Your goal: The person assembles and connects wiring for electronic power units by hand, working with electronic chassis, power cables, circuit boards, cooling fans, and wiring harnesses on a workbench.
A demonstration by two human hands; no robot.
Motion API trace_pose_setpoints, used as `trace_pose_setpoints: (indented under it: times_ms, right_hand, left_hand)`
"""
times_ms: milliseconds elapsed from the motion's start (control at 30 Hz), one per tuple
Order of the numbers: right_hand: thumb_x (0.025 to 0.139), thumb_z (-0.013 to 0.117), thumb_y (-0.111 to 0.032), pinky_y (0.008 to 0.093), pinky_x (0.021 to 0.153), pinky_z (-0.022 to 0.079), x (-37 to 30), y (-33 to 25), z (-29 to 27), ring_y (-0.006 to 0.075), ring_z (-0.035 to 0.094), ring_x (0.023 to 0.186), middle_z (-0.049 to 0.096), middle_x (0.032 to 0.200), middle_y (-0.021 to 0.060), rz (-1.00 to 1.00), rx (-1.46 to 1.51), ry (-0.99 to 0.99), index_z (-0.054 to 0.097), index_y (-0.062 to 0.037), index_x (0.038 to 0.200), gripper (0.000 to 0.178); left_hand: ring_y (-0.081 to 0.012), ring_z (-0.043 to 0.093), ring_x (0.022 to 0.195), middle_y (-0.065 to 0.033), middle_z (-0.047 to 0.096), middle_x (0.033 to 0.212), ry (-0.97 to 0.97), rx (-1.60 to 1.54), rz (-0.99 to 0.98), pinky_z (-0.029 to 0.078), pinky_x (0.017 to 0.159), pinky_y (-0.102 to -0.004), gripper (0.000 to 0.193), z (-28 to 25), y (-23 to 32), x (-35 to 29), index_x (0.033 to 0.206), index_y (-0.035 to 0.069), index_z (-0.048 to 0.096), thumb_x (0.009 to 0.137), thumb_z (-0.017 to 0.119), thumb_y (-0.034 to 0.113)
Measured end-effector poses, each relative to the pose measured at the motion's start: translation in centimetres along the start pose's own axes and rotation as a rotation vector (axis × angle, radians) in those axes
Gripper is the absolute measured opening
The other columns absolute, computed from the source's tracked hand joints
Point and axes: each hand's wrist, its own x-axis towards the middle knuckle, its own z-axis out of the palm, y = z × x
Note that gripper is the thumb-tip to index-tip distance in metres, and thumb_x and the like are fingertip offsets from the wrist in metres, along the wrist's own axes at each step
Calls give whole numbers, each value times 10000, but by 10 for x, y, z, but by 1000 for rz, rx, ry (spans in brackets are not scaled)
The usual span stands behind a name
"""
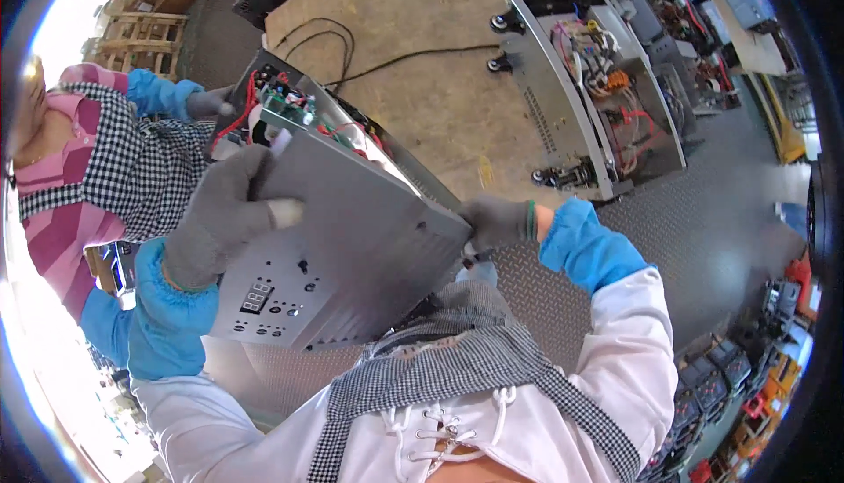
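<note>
Between my hands is a tilted grey metal machine casing (352, 228), with a small digital display (256, 297) and several holes and knobs at its near left part. My left hand (220, 219), in a grey glove, grips its left edge, the thumb lying flat on the panel and the other fingers partly hidden behind. At the right corner my gloved right hand (501, 222) is closed round the edge. Behind the panel the inside shows green circuit boards (294, 107) and red wires (250, 96). A co-worker's gloved hand (211, 102) is at the far left end of the casing.
A second grey machine (563, 96) with castors and exposed wiring lies on its side on the wooden board (413, 8). A black cable (413, 54) runs across that board. The co-worker (132, 149) stands close on my left. Stacked parts (712, 377) line the right side.
</note>
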Motion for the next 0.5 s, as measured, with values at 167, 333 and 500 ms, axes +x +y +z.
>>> trace_pose_setpoints:
  times_ms: [167,333,500]
  right_hand:
    - [650,738,-161,347,732,519,7,16,19,189,663,799,704,877,117,18,112,34,666,-69,1032,399]
    - [655,725,-96,330,685,513,15,47,52,159,639,747,688,825,99,-141,59,74,662,-40,977,333]
    - [666,709,-40,309,634,511,11,38,58,119,607,685,684,806,66,-149,165,40,655,-8,911,253]
  left_hand:
    - [-96,505,723,-35,560,800,-20,5,17,438,633,-268,397,7,-13,-2,947,-38,576,687,751,204]
    - [-87,480,702,-18,541,762,-59,85,-11,431,614,-273,384,18,-20,-14,935,-17,586,699,767,227]
    - [-81,471,697,-3,536,751,29,278,22,427,611,-268,355,20,-29,-26,922,-2,598,707,784,212]
